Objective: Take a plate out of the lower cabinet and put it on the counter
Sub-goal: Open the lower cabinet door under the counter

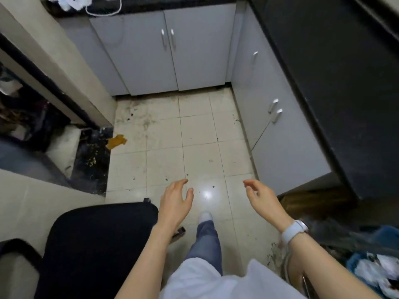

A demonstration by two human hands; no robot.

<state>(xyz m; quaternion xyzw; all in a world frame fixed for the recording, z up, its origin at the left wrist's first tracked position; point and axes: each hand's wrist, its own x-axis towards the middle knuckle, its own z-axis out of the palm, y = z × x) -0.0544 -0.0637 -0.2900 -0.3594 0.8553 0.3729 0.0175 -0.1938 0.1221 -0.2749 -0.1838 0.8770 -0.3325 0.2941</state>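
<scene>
Grey lower cabinets (pixel 172 55) with two closed doors and paired metal handles (pixel 168 38) stand straight ahead under a dark counter (pixel 151 6). More grey cabinet doors (pixel 269 100) run along the right, under a black counter (pixel 323 72). All doors are shut and no plate shows. My left hand (pixel 174 203) hovers over the tiled floor with fingers spread and empty. At the same height my right hand (pixel 261 197), with a white watch on its wrist, is also open and holds nothing. Both hands are far short of the cabinets.
A black chair seat (pixel 95 244) sits at the lower left beside my leg. An orange scrap (pixel 116 141) lies on the dirty tile floor (pixel 194 134). A white cord (pixel 103 11) hangs over the far counter edge. Cloths and clutter (pixel 373 270) pile at lower right.
</scene>
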